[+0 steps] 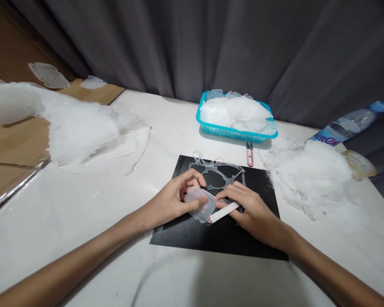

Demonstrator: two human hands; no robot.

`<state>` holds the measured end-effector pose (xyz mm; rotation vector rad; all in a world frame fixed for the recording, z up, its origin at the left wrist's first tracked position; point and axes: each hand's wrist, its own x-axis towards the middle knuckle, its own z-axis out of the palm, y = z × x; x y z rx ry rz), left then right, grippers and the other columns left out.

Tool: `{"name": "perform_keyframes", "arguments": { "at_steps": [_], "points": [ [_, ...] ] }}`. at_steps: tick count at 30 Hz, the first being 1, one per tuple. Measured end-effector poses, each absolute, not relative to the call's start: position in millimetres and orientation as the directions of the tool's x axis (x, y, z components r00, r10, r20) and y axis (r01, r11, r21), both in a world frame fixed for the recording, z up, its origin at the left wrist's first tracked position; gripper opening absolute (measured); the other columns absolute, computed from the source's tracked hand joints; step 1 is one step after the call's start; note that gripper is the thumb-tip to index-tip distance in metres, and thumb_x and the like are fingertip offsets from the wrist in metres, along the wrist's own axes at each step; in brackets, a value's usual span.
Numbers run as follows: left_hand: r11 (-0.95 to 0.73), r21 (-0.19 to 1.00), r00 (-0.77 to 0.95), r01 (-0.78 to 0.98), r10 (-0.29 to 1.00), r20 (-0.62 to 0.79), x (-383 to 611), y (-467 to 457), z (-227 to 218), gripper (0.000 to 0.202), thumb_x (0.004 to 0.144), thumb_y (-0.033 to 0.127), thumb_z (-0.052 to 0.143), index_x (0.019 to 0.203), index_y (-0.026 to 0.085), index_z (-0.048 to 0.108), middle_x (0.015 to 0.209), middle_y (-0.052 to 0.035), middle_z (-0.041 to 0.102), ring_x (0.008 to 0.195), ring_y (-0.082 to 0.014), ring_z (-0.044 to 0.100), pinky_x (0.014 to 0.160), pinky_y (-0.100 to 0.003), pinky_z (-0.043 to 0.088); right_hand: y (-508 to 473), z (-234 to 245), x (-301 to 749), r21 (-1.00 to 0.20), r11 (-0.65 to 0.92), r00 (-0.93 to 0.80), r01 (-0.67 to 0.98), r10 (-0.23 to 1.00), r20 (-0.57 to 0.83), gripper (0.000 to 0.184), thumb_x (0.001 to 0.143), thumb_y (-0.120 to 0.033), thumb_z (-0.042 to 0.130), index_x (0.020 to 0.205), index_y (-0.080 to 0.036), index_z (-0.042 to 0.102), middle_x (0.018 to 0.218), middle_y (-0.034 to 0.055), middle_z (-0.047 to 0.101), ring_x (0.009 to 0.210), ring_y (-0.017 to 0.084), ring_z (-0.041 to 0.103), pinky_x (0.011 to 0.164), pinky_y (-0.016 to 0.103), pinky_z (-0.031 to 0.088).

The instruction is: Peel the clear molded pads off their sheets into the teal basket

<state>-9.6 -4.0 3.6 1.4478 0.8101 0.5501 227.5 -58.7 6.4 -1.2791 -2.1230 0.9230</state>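
Between the thumb and fingers of my left hand (pixel 181 194) is a thin, translucent, rounded plastic piece (pixel 207 208), tilted up above a black mat (pixel 208 241). My right hand (pixel 252 209) is closed around a white stick (pixel 224 212) with a reddish end, which points toward the piece's lower right edge. The right fingertips are at that edge too; whether they touch it I cannot tell. Behind both hands, a translucent web of leftover plastic strands (pixel 216 164) with large holes lies on the mat, partly hidden by my right hand.
A blue basket (pixel 237 133) of white translucent pieces stands at the back, with pink-handled thread snips (pixel 250 157) before it. Similar piles lie left (pixel 83 136) and right (pixel 313 175). A tape roll (pixel 360 165) and a tilted water bottle (pixel 348 123) are far right; cardboard (pixel 19 140) is left.
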Motion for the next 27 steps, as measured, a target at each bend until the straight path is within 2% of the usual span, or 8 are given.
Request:
{"name": "perform_keyframes", "arguments": {
  "at_steps": [4, 6, 11, 14, 19, 22, 27],
  "points": [
    [-0.056, 0.945, 0.626, 0.323, 0.762, -0.168, -10.6, -6.7, 10.0, 0.014, 0.093, 0.031, 0.063, 0.101, 0.02, 0.065, 0.08, 0.0029, 0.052, 0.069, -0.0127, 0.048, 0.062, -0.025, 0.038, -58.6, 10.8, 229.2, -0.746, 0.341, -0.451, 0.572, 0.89, 0.061, 0.013, 0.104, -0.022, 0.056, 0.102, -0.024, 0.069, 0.095, 0.0007, 0.07, 0.089, 0.018, 0.055, 0.081, 0.031, 0.043],
    [-0.091, 0.923, 0.64, 0.373, 0.746, -0.184, -10.3, -7.5, 12.2, 0.018, 0.095, 0.035, 0.062, 0.097, 0.019, 0.068, 0.077, 0.0023, 0.054, 0.068, -0.0136, 0.047, 0.062, -0.026, 0.036, -59.1, 11.0, 229.3, -0.733, 0.352, -0.452, 0.582, 0.889, 0.068, 0.013, 0.104, -0.021, 0.056, 0.103, -0.024, 0.069, 0.095, 0.0009, 0.07, 0.09, 0.018, 0.055, 0.081, 0.032, 0.043],
    [-0.108, 0.92, 0.65, 0.377, 0.738, -0.18, -7.3, -7.1, 12.7, 0.032, 0.096, 0.05, 0.062, 0.091, 0.019, 0.072, 0.081, -0.0008, 0.065, 0.075, -0.0169, 0.056, 0.07, -0.029, 0.041, -61.6, 9.5, 228.2, -0.698, 0.421, -0.463, 0.579, 0.875, 0.144, 0.012, 0.104, -0.021, 0.055, 0.101, -0.022, 0.067, 0.094, 0.0031, 0.069, 0.088, 0.018, 0.054, 0.08, 0.033, 0.044],
    [-0.161, 0.913, 0.663, 0.374, 0.735, -0.142, -6.4, -7.5, 9.8, 0.033, 0.098, 0.05, 0.06, 0.093, 0.02, 0.073, 0.088, -0.0025, 0.068, 0.081, -0.0184, 0.059, 0.074, -0.03, 0.043, -63.1, 8.3, 227.0, -0.673, 0.46, -0.469, 0.58, 0.863, 0.186, 0.013, 0.104, -0.022, 0.054, 0.099, -0.021, 0.065, 0.093, 0.0043, 0.068, 0.086, 0.019, 0.054, 0.079, 0.033, 0.044],
    [-0.254, 0.889, 0.682, 0.381, 0.726, -0.085, -5.8, -11.6, 9.1, 0.032, 0.1, 0.048, 0.059, 0.091, 0.02, 0.071, 0.091, -0.0027, 0.065, 0.082, -0.0176, 0.059, 0.069, -0.026, 0.042, -64.6, 8.2, 224.3, -0.671, 0.469, -0.483, 0.574, 0.856, 0.185, 0.013, 0.104, -0.023, 0.052, 0.098, -0.021, 0.064, 0.09, 0.0048, 0.068, 0.084, 0.019, 0.055, 0.077, 0.033, 0.045],
    [-0.215, 0.892, 0.673, 0.397, 0.729, -0.123, -4.9, -14.8, 11.4, 0.031, 0.1, 0.048, 0.058, 0.092, 0.02, 0.069, 0.088, -0.0009, 0.065, 0.072, -0.0144, 0.057, 0.061, -0.024, 0.038, -65.3, 7.7, 223.4, -0.685, 0.458, -0.484, 0.567, 0.858, 0.173, 0.012, 0.104, -0.024, 0.053, 0.1, -0.021, 0.064, 0.091, 0.0047, 0.068, 0.084, 0.019, 0.055, 0.077, 0.033, 0.045],
    [-0.037, 0.93, 0.676, 0.365, 0.698, -0.237, -3.9, -18.6, 13.6, 0.03, 0.103, 0.049, 0.055, 0.095, 0.021, 0.064, 0.073, 0.0033, 0.069, 0.057, -0.0109, 0.054, 0.054, -0.022, 0.034, -66.8, 4.7, 220.9, -0.677, 0.466, -0.481, 0.57, 0.857, 0.185, 0.009, 0.103, -0.024, 0.056, 0.099, -0.021, 0.064, 0.089, 0.0036, 0.068, 0.082, 0.018, 0.053, 0.076, 0.032, 0.043]
  ]
}}
